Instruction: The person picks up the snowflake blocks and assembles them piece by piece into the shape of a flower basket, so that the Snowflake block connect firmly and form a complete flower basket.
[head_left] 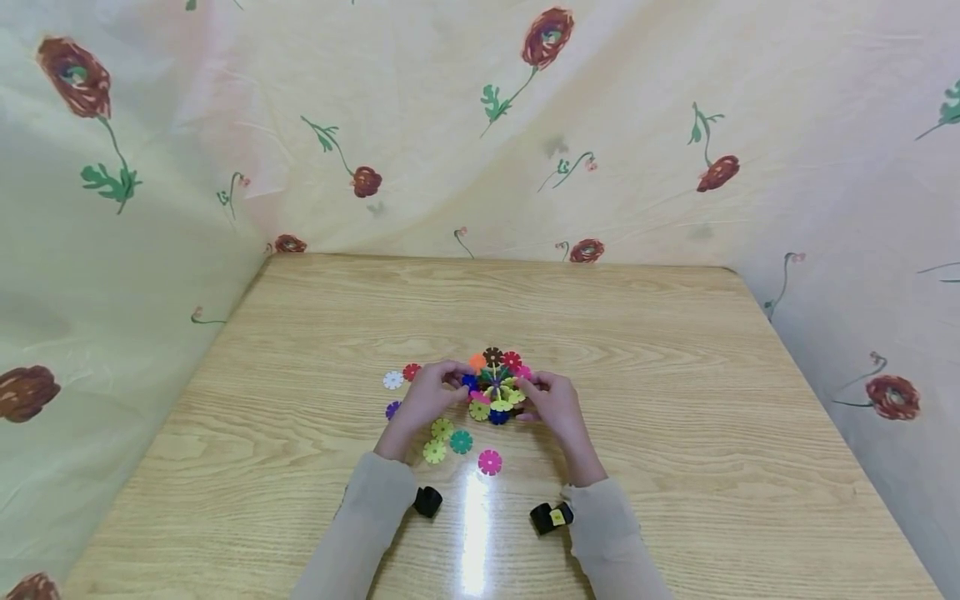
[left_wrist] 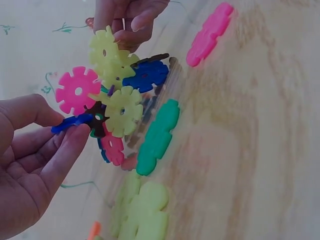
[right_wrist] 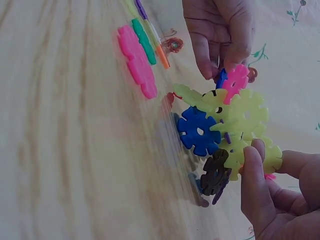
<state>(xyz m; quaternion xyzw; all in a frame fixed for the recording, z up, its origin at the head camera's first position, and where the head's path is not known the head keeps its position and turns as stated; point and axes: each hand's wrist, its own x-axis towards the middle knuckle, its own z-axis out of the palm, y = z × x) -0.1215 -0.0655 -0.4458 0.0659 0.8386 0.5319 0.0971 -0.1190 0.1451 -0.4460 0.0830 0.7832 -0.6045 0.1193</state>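
Observation:
An assembly of interlocking plastic flower discs (head_left: 495,387) in yellow, blue, pink, brown and other colours stands between both hands near the table's middle. My left hand (head_left: 435,392) is at its left side; in the left wrist view thumb and finger pinch a blue disc (left_wrist: 72,122) joined to a brown one (left_wrist: 98,119). At the right side, my right hand (head_left: 553,400) pinches a yellow disc (right_wrist: 272,156) of the assembly, as the right wrist view shows. A blue disc (right_wrist: 199,131) and a dark brown disc (right_wrist: 216,172) hang on its lower side, close over the tabletop.
Loose discs lie on the wooden table (head_left: 675,350): pink (head_left: 490,462), green (head_left: 461,442), yellow (head_left: 434,452), white (head_left: 393,380) and red (head_left: 412,372). Black wrist devices (head_left: 428,502) show beside both sleeves. Flower-patterned cloth (head_left: 450,125) hangs behind the table.

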